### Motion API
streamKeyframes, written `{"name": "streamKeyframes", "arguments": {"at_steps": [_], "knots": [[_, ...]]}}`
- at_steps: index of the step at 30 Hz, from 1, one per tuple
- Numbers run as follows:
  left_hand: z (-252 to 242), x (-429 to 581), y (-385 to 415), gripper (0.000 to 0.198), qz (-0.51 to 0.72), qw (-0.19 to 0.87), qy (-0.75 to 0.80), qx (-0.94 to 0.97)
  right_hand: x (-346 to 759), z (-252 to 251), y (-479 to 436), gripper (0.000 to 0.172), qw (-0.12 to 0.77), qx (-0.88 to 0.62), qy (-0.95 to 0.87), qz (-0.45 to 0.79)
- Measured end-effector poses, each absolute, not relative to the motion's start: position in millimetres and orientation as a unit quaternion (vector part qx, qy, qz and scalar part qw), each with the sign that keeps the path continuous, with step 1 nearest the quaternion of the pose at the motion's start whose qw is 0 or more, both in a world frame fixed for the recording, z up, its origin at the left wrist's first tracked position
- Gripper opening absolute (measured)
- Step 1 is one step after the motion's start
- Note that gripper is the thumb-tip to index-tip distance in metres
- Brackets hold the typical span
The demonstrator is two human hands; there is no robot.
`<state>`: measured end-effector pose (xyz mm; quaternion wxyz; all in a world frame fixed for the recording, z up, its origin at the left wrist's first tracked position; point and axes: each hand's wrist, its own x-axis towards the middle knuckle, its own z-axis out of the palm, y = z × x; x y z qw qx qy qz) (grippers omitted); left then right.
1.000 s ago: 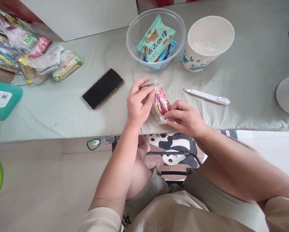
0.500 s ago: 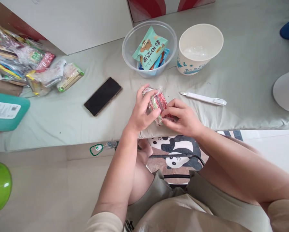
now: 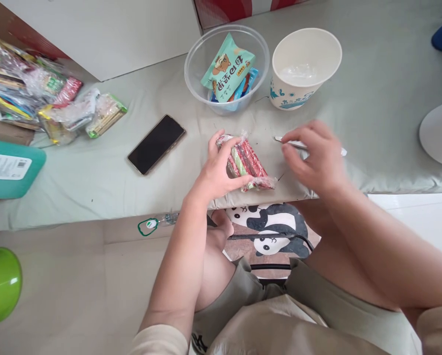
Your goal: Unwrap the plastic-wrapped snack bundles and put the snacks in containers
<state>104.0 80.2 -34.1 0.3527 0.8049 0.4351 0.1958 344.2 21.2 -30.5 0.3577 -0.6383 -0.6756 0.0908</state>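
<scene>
My left hand (image 3: 221, 170) grips a clear-wrapped packet of red and green sticks (image 3: 248, 160) on the cloth, thumb along its near side and fingers over its far left end. Above a white utility knife (image 3: 298, 144) hovers my right hand (image 3: 315, 155), its thumb and forefinger apart; it partly covers the knife, which still lies flat. A black phone (image 3: 156, 144) rests left of the packet.
Behind stand a clear plastic bowl (image 3: 191, 81) with snack packets (image 3: 230, 69) and a paper cup (image 3: 292, 96) holding clear plastic. Wrapped packets (image 3: 54, 93) are piled at left by a teal container (image 3: 32, 167). The padded surface (image 3: 76, 197) ends in a front edge.
My right hand has let go of the packet and moved right, over the utility knife. My left hand stays on the packet, more of which now shows.
</scene>
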Motion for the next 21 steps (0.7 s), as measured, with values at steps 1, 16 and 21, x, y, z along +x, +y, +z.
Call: {"name": "streamKeyframes", "arguments": {"at_steps": [1, 16, 21], "knots": [[-34.8, 103.4, 80.3, 0.089, 0.195, 0.355, 0.432, 0.806, 354.4, -30.6, 21.0, 0.021, 0.322, -0.675, -0.662, 0.053], [-32.4, 111.2, 80.5, 0.076, 0.205, 0.379, 0.414, 0.802, 328.2, -2.5, 38.4, 0.028, 0.407, -0.63, -0.523, 0.405], [-35.4, 112.8, 80.4, 0.078, 0.205, 0.384, 0.416, 0.798, 316.6, 2.3, 45.4, 0.017, 0.479, -0.514, -0.464, 0.539]]}}
